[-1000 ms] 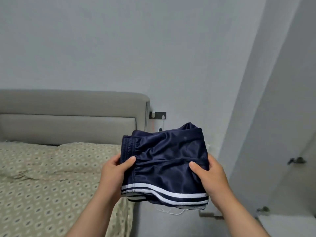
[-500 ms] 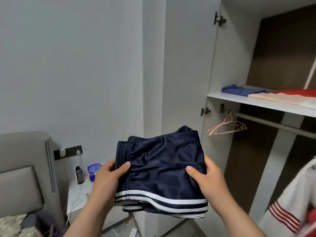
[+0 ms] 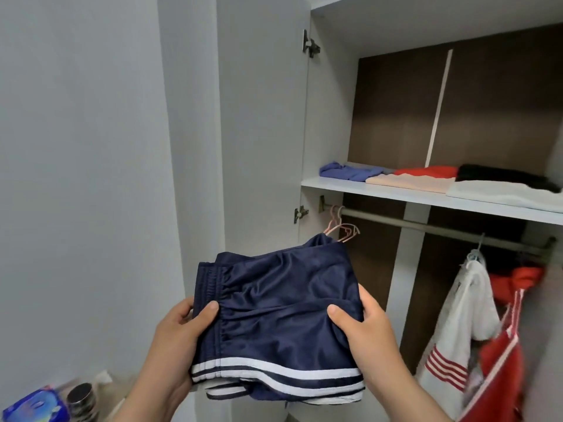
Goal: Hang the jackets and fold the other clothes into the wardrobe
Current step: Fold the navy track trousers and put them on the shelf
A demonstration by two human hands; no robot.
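left hand and right hand each grip one side of the folded navy shorts, thumbs on top, held below the wardrobe shelf. step in hand: carrying folded clothes to storage. next move likely calls for lifting the shorts onto the shelf's bare left end, beside the folded blue garment.

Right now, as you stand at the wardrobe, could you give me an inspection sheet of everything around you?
Surface: white shelf carrying folded clothes in blue, beige, red, black and white.
Job's things: folded navy shorts with white stripes, held in front of the wardrobe; white jacket and red garment hang from the rail; pink hanger bare at the rail's left end.
Clutter: blue packet and dark round container, lower left.
Hands: left hand and right hand both grip the shorts, thumbs on top.
Cables: nothing seen.
Surroundings: grey wall on the left; wardrobe door open.
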